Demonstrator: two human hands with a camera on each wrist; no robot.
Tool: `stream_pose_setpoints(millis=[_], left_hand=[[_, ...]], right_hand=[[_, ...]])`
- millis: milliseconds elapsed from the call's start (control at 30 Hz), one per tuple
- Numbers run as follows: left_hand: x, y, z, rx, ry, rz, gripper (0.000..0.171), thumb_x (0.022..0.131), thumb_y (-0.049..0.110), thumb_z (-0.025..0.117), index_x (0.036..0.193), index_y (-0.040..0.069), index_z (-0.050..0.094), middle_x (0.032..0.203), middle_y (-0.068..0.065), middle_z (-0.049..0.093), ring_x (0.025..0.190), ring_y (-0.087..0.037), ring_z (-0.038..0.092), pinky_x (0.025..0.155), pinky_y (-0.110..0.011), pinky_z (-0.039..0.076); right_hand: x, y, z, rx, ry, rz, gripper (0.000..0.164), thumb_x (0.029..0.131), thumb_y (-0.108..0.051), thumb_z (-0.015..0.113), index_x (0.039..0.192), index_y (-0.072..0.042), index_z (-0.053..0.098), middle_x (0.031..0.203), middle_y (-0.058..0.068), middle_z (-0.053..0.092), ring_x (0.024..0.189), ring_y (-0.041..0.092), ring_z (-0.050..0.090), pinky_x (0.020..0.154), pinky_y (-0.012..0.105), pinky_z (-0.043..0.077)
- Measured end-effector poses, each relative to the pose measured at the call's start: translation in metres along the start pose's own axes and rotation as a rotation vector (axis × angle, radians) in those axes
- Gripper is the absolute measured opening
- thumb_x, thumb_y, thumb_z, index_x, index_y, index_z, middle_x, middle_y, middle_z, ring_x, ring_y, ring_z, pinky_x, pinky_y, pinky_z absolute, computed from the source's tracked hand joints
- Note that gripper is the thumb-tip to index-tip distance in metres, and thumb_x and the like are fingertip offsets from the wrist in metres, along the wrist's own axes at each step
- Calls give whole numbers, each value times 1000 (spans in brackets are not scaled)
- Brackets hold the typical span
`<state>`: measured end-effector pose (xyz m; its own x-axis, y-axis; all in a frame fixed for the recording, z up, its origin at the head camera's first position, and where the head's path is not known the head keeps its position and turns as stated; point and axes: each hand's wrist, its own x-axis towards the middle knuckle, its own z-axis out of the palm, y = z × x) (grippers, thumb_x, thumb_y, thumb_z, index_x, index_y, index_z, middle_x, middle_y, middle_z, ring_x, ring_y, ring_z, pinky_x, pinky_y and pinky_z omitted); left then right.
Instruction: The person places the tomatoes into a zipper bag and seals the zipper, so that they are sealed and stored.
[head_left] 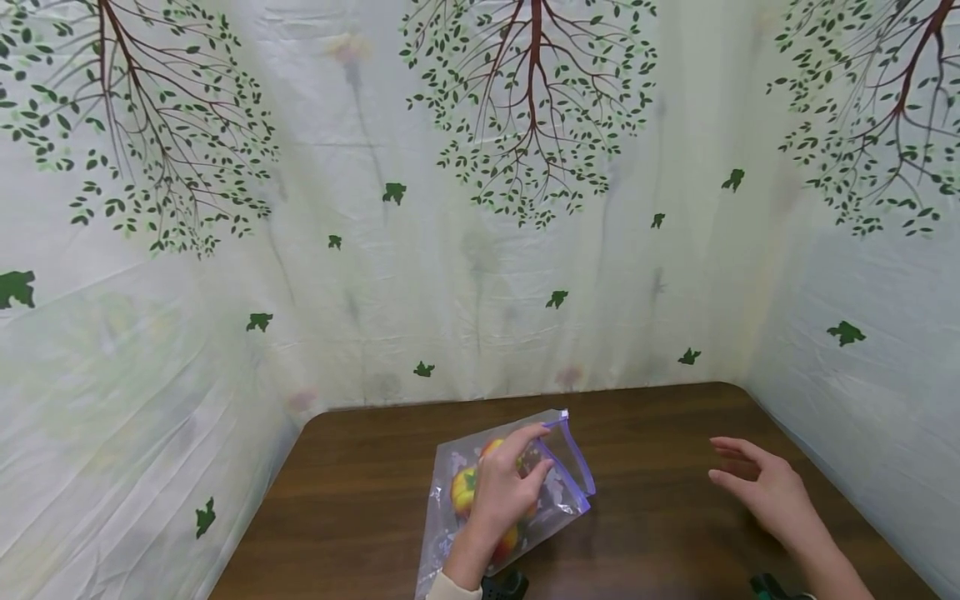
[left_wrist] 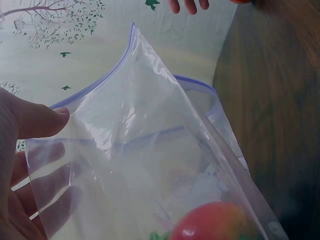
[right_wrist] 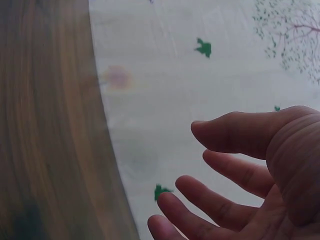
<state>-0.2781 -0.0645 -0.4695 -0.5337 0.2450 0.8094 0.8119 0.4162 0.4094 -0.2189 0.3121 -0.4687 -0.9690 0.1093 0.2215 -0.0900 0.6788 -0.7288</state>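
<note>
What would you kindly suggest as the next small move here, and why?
Perhaps bring the right hand over to the clear bag and steady its opening: that hand is empty, the bag gapes with fruit inside, and only the left hand grips it.

Clear purple-zip bag (head_left: 551, 508), mouth open; red-yellow fruit (head_left: 463, 492) inside.

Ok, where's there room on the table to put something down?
Bare table shows left of the bag, to the table's edge, and between the bag and the right hand. It's crowded where the left hand holds the bag of red-and-yellow things.
</note>
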Motion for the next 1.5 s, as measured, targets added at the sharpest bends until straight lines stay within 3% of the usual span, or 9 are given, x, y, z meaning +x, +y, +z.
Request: stream_pose_setpoints(millis=[100,200,600,1033,1500], left_hand=[[0,0,0,3,3,5,46,80,8,83,123,15,68,120,3,70,48,9,39,44,-9,35],[0,0,0,9,4,4,46,80,8,83,123,14,68,121,3,70,47,8,38,43,-9,34],[0,1,2,0,7,4,44,82,9,83,122,15,68,120,3,70,49,6,41,44,-9,35],[-2,3,1,-5,7,-4,46,81,8,83,123,17,68,120,3,70,47,8,38,42,-9,34],[-3,3,1,-5,-29,-45,46,82,9,83,125,17,68,124,5,68,47,2,43,45,-10,38]], right_hand=[[-2,9,-6,-33,16,11,65,91,-43,74,141,-8,55,135,24,59,115,43,61,84,56,51],[-3,18,-12,-58,27,22,67,91,-46,73,142,-7,54,135,26,58,117,47,58,84,63,46],[-5,49,-32,-173,64,69,76,88,-52,73,142,-2,51,136,35,52,116,53,53,80,63,45],[-4,71,-37,-210,-40,158,85,83,-51,79,141,4,48,135,41,48,116,57,50,83,66,44],[-5,84,-34,-217,-164,250,96,84,-63,72,144,4,41,138,39,45,119,59,43,84,65,43]])
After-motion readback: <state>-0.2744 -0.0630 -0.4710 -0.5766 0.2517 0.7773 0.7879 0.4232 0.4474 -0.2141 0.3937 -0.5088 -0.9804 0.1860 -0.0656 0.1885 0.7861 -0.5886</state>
